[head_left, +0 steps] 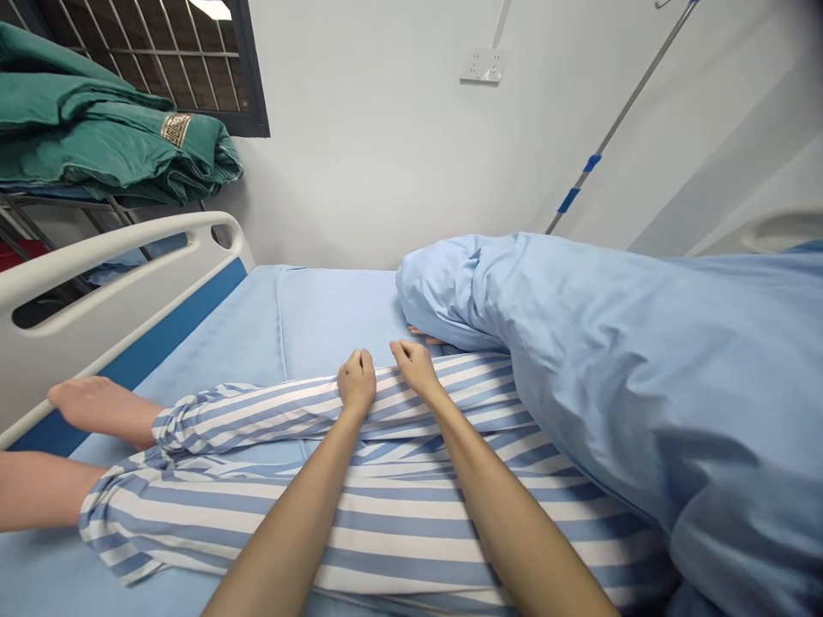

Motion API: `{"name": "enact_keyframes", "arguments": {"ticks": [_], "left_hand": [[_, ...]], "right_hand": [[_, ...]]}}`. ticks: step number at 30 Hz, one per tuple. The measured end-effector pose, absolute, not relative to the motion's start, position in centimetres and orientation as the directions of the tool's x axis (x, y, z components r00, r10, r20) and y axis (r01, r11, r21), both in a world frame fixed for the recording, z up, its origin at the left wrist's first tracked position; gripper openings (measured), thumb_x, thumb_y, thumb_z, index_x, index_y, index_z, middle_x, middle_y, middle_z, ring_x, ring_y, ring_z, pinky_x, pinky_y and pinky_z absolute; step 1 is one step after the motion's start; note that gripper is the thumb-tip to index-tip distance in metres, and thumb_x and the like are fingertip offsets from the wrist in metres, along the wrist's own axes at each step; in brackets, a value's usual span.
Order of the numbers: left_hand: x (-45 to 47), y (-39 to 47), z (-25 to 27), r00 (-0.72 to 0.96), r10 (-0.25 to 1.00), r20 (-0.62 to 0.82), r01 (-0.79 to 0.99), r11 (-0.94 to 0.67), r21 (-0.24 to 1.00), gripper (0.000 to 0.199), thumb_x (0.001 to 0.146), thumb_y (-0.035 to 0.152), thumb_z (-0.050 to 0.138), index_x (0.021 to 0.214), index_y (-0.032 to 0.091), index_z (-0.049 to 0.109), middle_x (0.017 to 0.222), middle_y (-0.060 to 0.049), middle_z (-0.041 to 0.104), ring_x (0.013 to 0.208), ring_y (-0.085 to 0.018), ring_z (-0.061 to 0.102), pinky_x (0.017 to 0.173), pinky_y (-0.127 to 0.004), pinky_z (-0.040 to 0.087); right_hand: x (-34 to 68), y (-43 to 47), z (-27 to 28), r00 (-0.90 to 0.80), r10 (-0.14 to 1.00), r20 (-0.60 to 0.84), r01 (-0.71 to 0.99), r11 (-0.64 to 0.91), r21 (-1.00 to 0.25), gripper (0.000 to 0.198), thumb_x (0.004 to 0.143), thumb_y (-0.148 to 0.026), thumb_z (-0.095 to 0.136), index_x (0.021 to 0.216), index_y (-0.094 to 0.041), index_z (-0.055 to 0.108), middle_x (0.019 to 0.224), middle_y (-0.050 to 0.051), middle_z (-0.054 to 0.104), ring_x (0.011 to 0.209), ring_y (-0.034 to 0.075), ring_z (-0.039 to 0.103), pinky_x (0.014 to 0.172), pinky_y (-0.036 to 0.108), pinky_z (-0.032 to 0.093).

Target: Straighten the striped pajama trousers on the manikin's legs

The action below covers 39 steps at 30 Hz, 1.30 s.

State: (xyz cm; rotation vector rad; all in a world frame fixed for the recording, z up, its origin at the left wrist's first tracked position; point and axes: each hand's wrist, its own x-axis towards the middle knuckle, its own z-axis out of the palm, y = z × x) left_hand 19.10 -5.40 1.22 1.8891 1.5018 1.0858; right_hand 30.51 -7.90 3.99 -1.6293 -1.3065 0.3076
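My left hand (357, 377) is closed in a fist on the far leg of blue-and-white striped trousers (270, 417), around the knee. Just to its right, my right hand (413, 364) is also a fist on or just over the same leg. No cloth shows bunched in either one. A figure lying on the bed wears the trousers; its bare feet (106, 410) point left. Folded back over its upper body is a light blue quilt (597, 368). Fingertips (425, 334) peek out from under the quilt's edge, beyond my right hand.
A cream bed end board (109, 244) with a blue panel closes off the left side. Green folded bedding (109, 137) lies on a rack behind it. At the back right an IV pole (617, 128) leans across the view. A socket plate (483, 65) is on the wall.
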Motion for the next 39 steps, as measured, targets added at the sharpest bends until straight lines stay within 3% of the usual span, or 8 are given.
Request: {"name": "enact_keyframes", "arguments": {"ticks": [5,11,18,22,26,32,36,39], "left_hand": [[19.1,-5.5,1.3,0.103,0.958,0.268,0.55,-0.28,0.787,0.034,0.086,0.033,0.032,0.055,0.02,0.037,0.053,0.003,0.045,0.055,-0.011,0.037,0.056,-0.024,0.023],[19.7,-5.2,2.8,0.197,0.955,0.223,0.505,-0.293,0.812,0.033,0.081,0.03,0.036,0.051,0.019,0.037,0.05,0.003,0.041,0.054,-0.011,0.036,0.055,-0.024,0.023],[21.1,-4.7,5.4,0.199,0.95,0.241,0.316,-0.295,0.902,0.035,0.08,0.032,0.036,0.048,0.02,0.037,0.045,0.004,0.04,0.05,-0.01,0.038,0.053,-0.023,0.028],[22.6,-4.3,4.5,0.102,0.976,0.192,0.237,-0.211,0.948,0.033,0.08,0.029,0.035,0.048,0.02,0.036,0.045,0.004,0.038,0.049,-0.01,0.039,0.052,-0.023,0.028],[23.5,-4.5,2.8,0.06,0.975,0.213,0.367,-0.22,0.904,0.033,0.081,0.029,0.035,0.049,0.02,0.038,0.049,0.003,0.045,0.052,-0.011,0.041,0.054,-0.024,0.027],[23.1,-5.2,2.3,0.198,0.952,0.234,0.616,-0.306,0.726,0.037,0.088,0.031,0.027,0.067,0.021,0.056,0.073,-0.003,0.064,0.067,-0.015,0.053,0.062,-0.026,0.032],[22.9,-5.4,2.6,0.238,0.947,0.217,0.737,-0.321,0.595,0.036,0.09,0.031,0.028,0.078,0.022,0.06,0.085,-0.005,0.067,0.077,-0.018,0.057,0.067,-0.028,0.033],[22.9,-5.6,2.7,0.236,0.949,0.21,0.768,-0.315,0.558,0.035,0.09,0.031,0.029,0.082,0.022,0.061,0.09,-0.005,0.067,0.082,-0.019,0.058,0.069,-0.028,0.033]], "right_hand": [[30.2,-8.4,2.6,0.39,0.836,0.386,0.667,0.032,-0.744,0.04,0.082,-0.037,0.041,0.048,-0.018,0.031,0.045,-0.006,0.03,0.048,0.009,0.029,0.051,0.025,0.019],[30.4,-8.3,3.1,0.423,0.822,0.382,0.612,0.053,-0.789,0.04,0.082,-0.038,0.041,0.049,-0.019,0.029,0.046,-0.006,0.027,0.049,0.009,0.029,0.051,0.024,0.02],[30.8,-8.0,3.0,0.45,0.821,0.351,0.515,0.082,-0.853,0.041,0.081,-0.041,0.041,0.049,-0.019,0.031,0.046,-0.006,0.03,0.048,0.009,0.031,0.05,0.024,0.021],[30.7,-8.1,3.1,0.46,0.813,0.357,0.494,0.099,-0.864,0.04,0.081,-0.041,0.041,0.049,-0.019,0.032,0.046,-0.006,0.03,0.049,0.009,0.032,0.05,0.024,0.022],[30.7,-7.9,3.0,0.461,0.814,0.353,0.504,0.087,-0.86,0.04,0.082,-0.041,0.04,0.049,-0.019,0.033,0.046,-0.006,0.032,0.049,0.009,0.032,0.05,0.023,0.023],[30.6,-7.9,2.7,0.478,0.799,0.366,0.564,0.04,-0.825,0.038,0.081,-0.038,0.04,0.049,-0.019,0.033,0.046,-0.005,0.033,0.049,0.01,0.032,0.05,0.024,0.023],[30.4,-8.1,2.5,0.479,0.792,0.378,0.588,0.03,-0.808,0.039,0.083,-0.04,0.036,0.051,-0.019,0.034,0.047,-0.005,0.038,0.05,0.01,0.034,0.051,0.024,0.025],[31.1,-8.0,3.1,0.37,0.864,0.341,0.633,0.034,-0.774,0.039,0.083,-0.041,0.034,0.051,-0.019,0.037,0.048,-0.004,0.04,0.05,0.011,0.036,0.051,0.024,0.026]]}}
